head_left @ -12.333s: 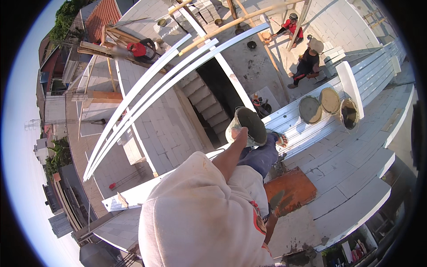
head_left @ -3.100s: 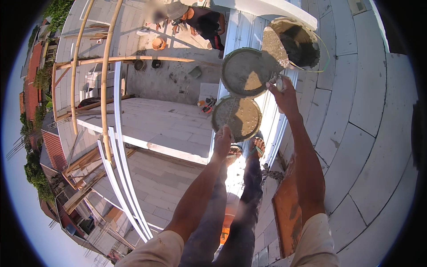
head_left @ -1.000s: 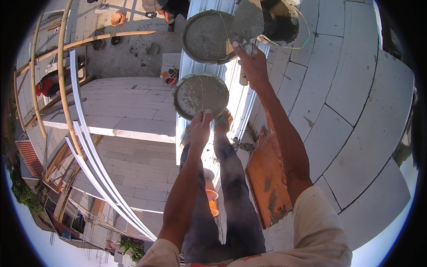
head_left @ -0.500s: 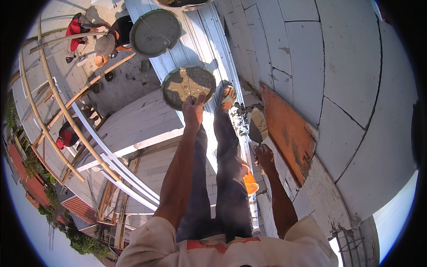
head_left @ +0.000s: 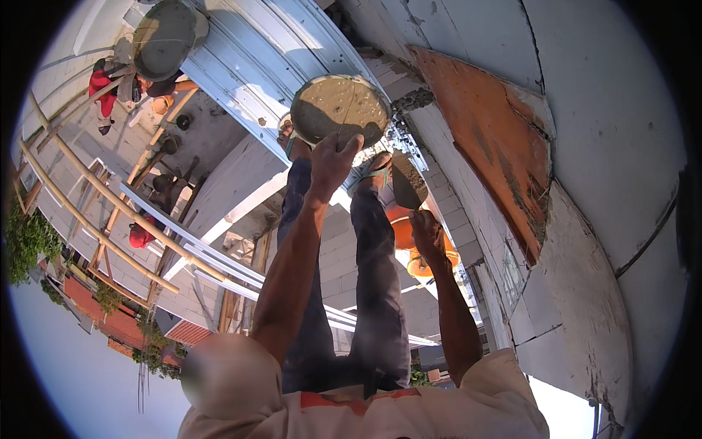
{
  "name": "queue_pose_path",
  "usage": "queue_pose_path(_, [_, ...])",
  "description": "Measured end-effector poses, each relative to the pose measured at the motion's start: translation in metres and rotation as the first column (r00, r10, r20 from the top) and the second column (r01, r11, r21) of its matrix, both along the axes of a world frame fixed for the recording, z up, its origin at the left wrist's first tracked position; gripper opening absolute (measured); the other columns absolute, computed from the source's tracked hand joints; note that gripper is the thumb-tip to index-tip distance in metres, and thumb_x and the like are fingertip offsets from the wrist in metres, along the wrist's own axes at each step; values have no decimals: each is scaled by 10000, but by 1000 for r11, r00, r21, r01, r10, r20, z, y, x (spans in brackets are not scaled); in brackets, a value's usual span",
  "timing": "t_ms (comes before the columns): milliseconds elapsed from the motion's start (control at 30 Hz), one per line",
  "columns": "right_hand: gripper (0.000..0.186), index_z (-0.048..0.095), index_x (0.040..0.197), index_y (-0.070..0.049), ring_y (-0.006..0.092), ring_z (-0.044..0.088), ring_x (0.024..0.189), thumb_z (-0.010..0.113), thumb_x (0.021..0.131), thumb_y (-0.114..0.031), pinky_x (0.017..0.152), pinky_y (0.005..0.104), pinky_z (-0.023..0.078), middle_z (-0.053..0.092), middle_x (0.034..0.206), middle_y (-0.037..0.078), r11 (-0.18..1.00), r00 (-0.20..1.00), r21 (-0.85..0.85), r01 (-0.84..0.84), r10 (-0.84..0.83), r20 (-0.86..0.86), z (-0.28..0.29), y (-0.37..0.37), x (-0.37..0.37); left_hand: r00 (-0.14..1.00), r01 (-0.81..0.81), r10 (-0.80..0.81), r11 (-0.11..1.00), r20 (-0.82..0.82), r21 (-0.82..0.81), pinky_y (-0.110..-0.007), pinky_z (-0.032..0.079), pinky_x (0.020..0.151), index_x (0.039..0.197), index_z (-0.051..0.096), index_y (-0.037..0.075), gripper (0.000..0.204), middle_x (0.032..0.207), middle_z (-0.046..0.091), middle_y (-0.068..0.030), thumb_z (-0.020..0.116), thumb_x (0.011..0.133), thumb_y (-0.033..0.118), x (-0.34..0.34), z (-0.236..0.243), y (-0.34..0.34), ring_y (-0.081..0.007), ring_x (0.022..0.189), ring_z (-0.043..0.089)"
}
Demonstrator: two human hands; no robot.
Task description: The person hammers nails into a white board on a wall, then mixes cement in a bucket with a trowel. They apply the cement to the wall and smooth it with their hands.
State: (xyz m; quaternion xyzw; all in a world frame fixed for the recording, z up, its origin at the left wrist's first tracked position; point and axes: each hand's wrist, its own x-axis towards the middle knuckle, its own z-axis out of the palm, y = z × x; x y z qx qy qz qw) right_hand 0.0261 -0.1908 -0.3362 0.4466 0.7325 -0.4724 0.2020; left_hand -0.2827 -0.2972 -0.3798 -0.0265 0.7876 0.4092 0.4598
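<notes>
My left hand is closed at the near edge of a round dark bucket filled with wet grey mortar. A thin line, seemingly its wire handle, runs over the mortar to my fingers. In my right hand is a trowel, its blade pointing away from me and coated with mortar. The trowel hangs just right of the bucket, apart from it. Both my feet, in sandals, stand on the metal planking below the bucket.
Pale ribbed metal planking forms a narrow walkway high above the ground. Another mortar bucket stands at far left. An orange bucket is beyond my right wrist. An orange-brown board leans along the block wall. Several people work below, left, beyond bamboo poles.
My view has turned, and the scaffold and board sit differently in it. The held bucket and my left hand have moved right, closer to the trowel. More of the orange bucket shows.
</notes>
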Motion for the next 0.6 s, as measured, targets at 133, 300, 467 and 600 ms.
queue_pose_path(133, [191,620,1000,-27,416,688,827,633,999,-218,644,461,513,666,875,225,990,993,78,-115,118,-31,1,22,-23,993,-86,84,996,81,25,-321,473,698,934,718,-21,400,795,672,-62,694,971,377,32,-11,-2,-136,752,597])
queue_pose_path(300, [269,664,1061,-72,389,732,850,587,987,-319,685,462,585,724,938,171,834,901,342,-433,412,135,-37,42,-38,944,-273,238,952,227,136,-257,358,629,902,679,58,276,766,512,53,610,1024,297,49,-32,-24,-71,662,419])
queue_pose_path(467, [244,637,1089,-75,309,746,809,574,960,-273,643,451,600,709,953,138,654,701,298,-696,527,480,-54,62,-99,838,177,-166,984,-520,-30,-289,485,758,1004,652,-23,122,902,651,-71,544,1003,31,38,-54,-51,-140,826,615])
queue_pose_path(600, [219,655,1038,-65,252,739,797,655,895,-231,628,425,604,696,913,108,498,595,328,-803,695,402,-97,45,-122,836,-16,-26,997,-548,-71,-365,513,765,1078,687,-16,187,912,667,-136,548,968,45,14,-84,-81,-263,817,655])
